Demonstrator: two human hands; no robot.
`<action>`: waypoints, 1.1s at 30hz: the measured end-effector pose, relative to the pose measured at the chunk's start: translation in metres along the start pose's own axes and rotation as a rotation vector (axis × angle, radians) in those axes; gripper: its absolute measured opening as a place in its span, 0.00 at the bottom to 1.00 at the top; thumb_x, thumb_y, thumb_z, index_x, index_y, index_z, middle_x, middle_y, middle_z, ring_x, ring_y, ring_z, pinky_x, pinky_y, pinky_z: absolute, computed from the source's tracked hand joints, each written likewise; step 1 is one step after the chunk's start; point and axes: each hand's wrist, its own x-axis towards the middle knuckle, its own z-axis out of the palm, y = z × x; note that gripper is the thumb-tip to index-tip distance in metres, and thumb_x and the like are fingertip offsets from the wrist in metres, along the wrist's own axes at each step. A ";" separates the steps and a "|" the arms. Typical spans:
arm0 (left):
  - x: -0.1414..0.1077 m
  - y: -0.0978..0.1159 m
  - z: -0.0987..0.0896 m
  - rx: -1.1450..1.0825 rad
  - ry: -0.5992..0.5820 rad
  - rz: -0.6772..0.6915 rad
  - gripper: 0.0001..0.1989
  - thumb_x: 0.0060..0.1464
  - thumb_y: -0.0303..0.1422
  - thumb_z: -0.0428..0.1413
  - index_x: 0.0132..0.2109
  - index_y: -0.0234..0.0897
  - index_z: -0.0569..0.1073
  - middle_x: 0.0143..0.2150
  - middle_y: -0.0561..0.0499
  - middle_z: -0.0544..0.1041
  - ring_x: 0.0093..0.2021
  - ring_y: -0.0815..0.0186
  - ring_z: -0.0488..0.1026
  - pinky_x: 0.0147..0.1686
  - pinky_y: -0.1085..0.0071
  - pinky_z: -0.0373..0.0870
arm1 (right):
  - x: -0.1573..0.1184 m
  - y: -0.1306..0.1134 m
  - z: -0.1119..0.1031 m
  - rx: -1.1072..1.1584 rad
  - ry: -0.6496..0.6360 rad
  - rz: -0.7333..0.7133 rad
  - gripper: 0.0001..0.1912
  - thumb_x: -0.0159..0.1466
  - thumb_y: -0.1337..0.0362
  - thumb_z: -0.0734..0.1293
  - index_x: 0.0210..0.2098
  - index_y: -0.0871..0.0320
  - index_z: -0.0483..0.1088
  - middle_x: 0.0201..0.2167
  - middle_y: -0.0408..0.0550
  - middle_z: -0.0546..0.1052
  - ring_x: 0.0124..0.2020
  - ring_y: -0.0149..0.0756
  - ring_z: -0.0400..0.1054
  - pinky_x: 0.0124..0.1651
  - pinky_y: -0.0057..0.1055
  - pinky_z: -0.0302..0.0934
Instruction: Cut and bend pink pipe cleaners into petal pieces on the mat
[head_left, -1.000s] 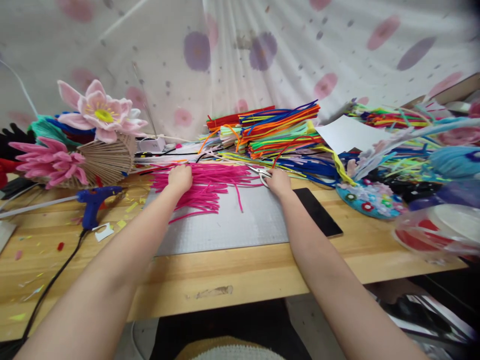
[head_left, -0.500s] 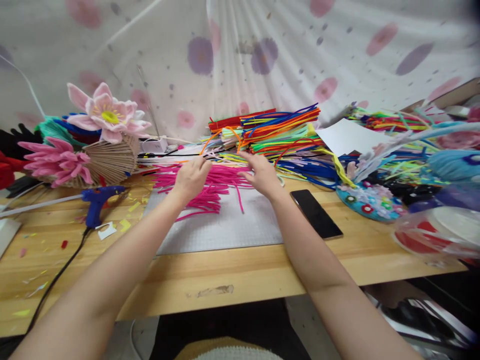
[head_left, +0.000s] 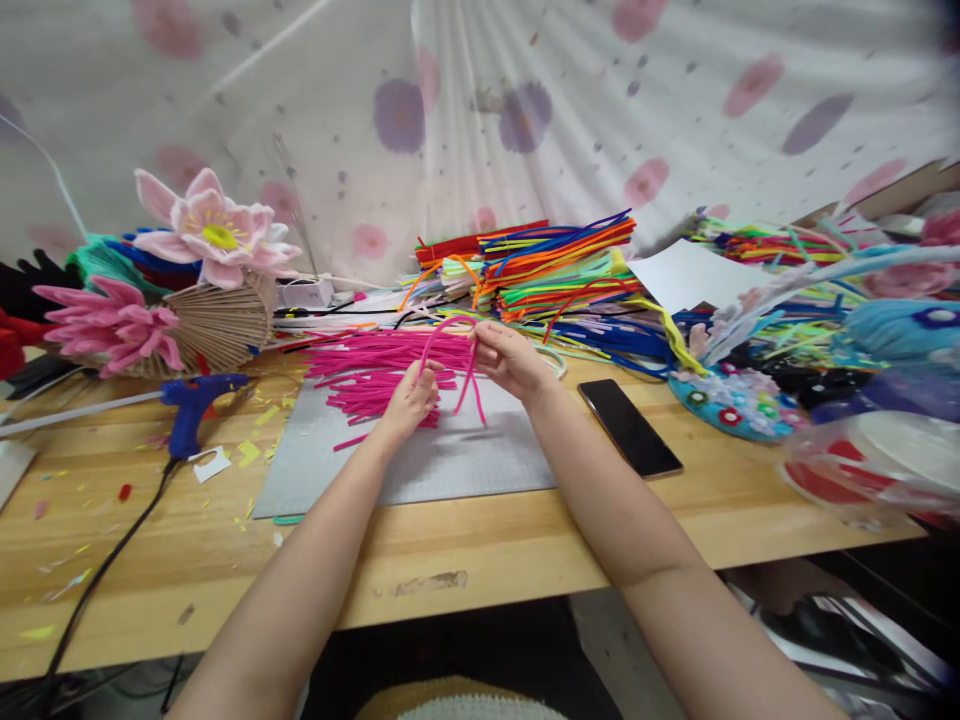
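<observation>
Between my hands a bright pink fuzzy stem [head_left: 444, 324] arches above the pile. My right hand [head_left: 510, 358] pinches it near the top of the bend, and pink ends hang below the fingers. My left hand [head_left: 415, 397], lower and to the left, has its fingers closed on the other part of the stem. Behind and left of my left hand, a heap of cut pink stems [head_left: 360, 365] lies on a grey gridded mat [head_left: 465, 468].
A black phone [head_left: 630, 428] lies right of the mat. On the left are a blue glue gun [head_left: 191, 405] and fuzzy flowers [head_left: 217, 232]. Colourful stem bundles [head_left: 559, 262] line the back. A decorated blue disc [head_left: 731, 405] and plastic-wrapped tub [head_left: 870, 465] sit at the right.
My left hand has moved right and toward me. Both hands have come off the heap, and a pink stem is now lifted and bent between them.
</observation>
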 end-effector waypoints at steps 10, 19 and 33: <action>-0.012 0.002 -0.001 -0.444 -0.105 -0.408 0.11 0.56 0.30 0.46 0.40 0.30 0.71 0.36 0.43 0.74 0.34 0.67 0.73 0.40 0.65 0.70 | 0.007 0.027 0.011 0.012 0.066 0.039 0.17 0.49 0.53 0.69 0.24 0.59 0.60 0.14 0.35 0.64 0.14 0.20 0.52 0.18 0.20 0.47; -0.018 0.007 -0.001 -0.453 -0.160 -0.441 0.11 0.55 0.28 0.47 0.43 0.31 0.70 0.30 0.47 0.72 0.27 0.69 0.71 0.30 0.67 0.71 | 0.011 0.044 0.009 -0.218 0.126 -0.057 0.17 0.50 0.52 0.68 0.25 0.58 0.60 0.15 0.37 0.68 0.14 0.22 0.58 0.17 0.21 0.52; -0.015 0.005 0.001 -0.428 -0.169 -0.423 0.08 0.54 0.32 0.50 0.39 0.32 0.68 0.21 0.57 0.57 0.16 0.79 0.52 0.14 0.83 0.47 | 0.008 0.043 0.011 -0.212 0.104 -0.038 0.18 0.50 0.51 0.67 0.25 0.58 0.60 0.18 0.39 0.71 0.15 0.22 0.58 0.18 0.22 0.54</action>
